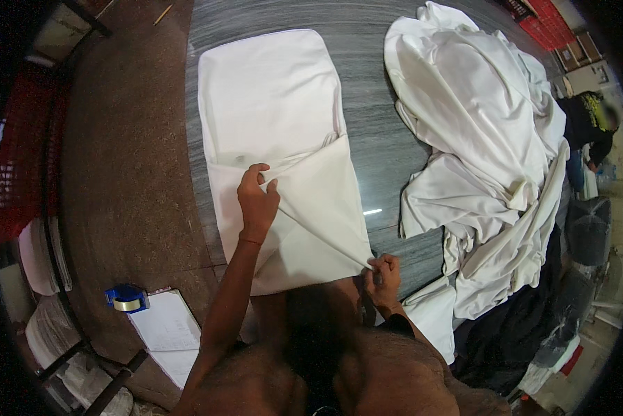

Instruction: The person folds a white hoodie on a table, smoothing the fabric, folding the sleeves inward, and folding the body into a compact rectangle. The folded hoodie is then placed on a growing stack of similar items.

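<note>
A white fabric cover (273, 97) with rounded far corners and a seamed edge lies lengthwise in front of me. Its near part is folded over, and that layer ends in a loose, slanting edge across the middle. My left hand (259, 204) is at this edge, thumb and finger pinching the cloth. At the near right corner, my right hand (383, 279) grips the cover between thumb and fingers. A crease runs diagonally through the folded layer towards that corner. The fingertips of my right hand are partly hidden.
A large heap of white cloth (474, 118) lies on the grey streaked tabletop (370, 104) to the right. On the brown surface at left are a clipboard with paper (169, 326), a blue tape dispenser (127, 298) and a pencil (163, 14). Another person (589, 132) is at far right.
</note>
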`<state>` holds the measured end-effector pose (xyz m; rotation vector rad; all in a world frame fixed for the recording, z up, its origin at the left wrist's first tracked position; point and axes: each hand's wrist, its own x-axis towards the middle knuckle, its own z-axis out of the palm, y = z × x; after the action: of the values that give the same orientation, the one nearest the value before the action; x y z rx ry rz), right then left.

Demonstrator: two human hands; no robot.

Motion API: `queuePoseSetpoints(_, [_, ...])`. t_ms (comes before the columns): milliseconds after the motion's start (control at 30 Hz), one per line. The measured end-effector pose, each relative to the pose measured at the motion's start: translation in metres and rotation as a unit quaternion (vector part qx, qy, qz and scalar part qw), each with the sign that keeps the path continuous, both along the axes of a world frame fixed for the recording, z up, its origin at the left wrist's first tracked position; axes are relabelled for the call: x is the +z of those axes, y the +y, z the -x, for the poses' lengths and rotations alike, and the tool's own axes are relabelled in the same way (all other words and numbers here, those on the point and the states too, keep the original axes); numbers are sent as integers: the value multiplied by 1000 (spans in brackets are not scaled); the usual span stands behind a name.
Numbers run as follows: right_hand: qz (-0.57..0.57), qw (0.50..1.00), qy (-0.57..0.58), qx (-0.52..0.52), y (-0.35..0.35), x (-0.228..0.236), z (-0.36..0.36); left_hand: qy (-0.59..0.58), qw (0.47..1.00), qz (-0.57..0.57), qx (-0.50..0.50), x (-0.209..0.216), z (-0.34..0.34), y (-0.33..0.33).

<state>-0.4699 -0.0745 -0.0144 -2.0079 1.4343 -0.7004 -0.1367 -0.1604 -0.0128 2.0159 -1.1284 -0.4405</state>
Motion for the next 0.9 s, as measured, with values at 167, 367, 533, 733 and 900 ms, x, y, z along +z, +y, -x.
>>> queuePoseSetpoints(167, [17, 999, 26, 16, 8, -8, 9, -1, 999, 33, -1, -6, 5, 8])
queuePoseSetpoints(367, [-37, 997, 57, -25, 8, -7, 14, 89, 996, -23, 11, 0, 5, 13])
queuePoseSetpoints(533, [-44, 999, 29, 0, -9, 20, 7, 107, 994, -23, 14, -10, 3, 13])
queuePoseSetpoints(733, [-119, 985, 123, 10, -47, 34, -15, 30, 999, -5, 22, -3, 0, 13])
queuePoseSetpoints(900, [-74, 996, -1, -49, -154, 24, -59, -24, 997, 37, 70, -7, -50, 16])
